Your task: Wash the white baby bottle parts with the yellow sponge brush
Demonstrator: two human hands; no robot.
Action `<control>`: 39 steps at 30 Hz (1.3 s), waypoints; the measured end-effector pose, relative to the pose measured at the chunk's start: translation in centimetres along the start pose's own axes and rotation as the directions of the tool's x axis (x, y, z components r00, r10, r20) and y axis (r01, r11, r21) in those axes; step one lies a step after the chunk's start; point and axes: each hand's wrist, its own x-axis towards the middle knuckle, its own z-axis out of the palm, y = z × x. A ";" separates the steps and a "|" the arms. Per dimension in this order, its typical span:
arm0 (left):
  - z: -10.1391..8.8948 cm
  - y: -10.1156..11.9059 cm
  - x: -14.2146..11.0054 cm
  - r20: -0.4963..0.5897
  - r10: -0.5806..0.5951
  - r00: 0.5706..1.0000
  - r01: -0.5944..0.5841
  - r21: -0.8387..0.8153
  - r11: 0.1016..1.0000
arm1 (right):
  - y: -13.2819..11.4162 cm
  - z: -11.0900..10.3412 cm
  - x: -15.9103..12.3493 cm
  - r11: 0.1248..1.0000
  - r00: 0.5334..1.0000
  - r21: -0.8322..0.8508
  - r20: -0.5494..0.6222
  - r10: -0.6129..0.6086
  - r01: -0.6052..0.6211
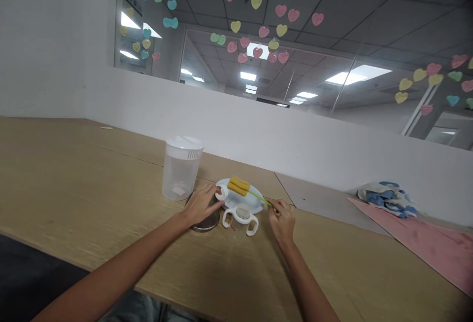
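My right hand (281,218) is closed on the thin green handle of a sponge brush (238,186), whose yellow head points left above a white oval plate (254,207). In my left hand (202,204) is a small white ring-shaped cap (222,193), gripped by the fingers near the plate's left side. Between the hands stands a clear baby bottle (238,228) with a white two-handled collar and red marks on its side. Beneath my left hand lies a dark round dish (207,223), partly covered by the hand.
A tall translucent pitcher (182,169) with a white lid stands behind my left hand. On the right are a pink cloth (424,238) and a crumpled blue-and-white cloth (388,199). The wooden table (92,189) meets a white wall at the back.
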 end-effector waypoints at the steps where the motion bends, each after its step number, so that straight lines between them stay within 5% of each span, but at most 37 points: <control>1: 0.0 -0.1 0.0 -0.005 -0.013 1.000 0.013 -0.007 1.000 | -0.1 0.0 0.0 0.999 1.000 0.031 0.004 -0.020 0.020; 5: 0.4 -0.4 -0.2 -0.068 -0.059 0.996 0.055 -0.068 0.996 | -0.5 0.0 0.1 0.993 0.999 0.108 0.015 -0.050 0.049; 10: 0.5 -0.6 -0.3 -0.132 -0.160 0.978 0.146 -0.109 0.983 | -0.6 -0.2 0.1 0.982 0.991 0.133 0.042 0.129 -0.133; 16: -0.5 -0.6 -0.1 -0.119 -0.047 0.992 0.036 -0.091 0.995 | -0.7 -0.5 0.2 0.966 0.976 0.142 0.040 0.212 -0.216; 22: -0.4 -0.7 0.2 -0.151 -0.102 0.983 0.083 -0.129 0.988 | -0.7 -0.6 0.2 0.967 0.972 0.097 -0.001 0.235 -0.234; 26: -0.1 -1.2 0.1 -0.062 -0.154 0.986 0.138 -0.216 0.967 | -0.5 -0.7 0.2 0.968 0.971 0.081 0.001 0.240 -0.239; 31: -0.7 -1.9 0.1 0.011 -0.038 0.999 0.040 -0.253 0.967 | -0.3 -0.6 0.2 0.971 0.973 0.063 -0.011 0.232 -0.231; 39: -1.5 -3.0 -0.1 0.153 0.077 0.985 -0.081 0.019 0.997 | -0.2 -0.5 0.2 0.979 0.979 0.031 -0.039 0.201 -0.199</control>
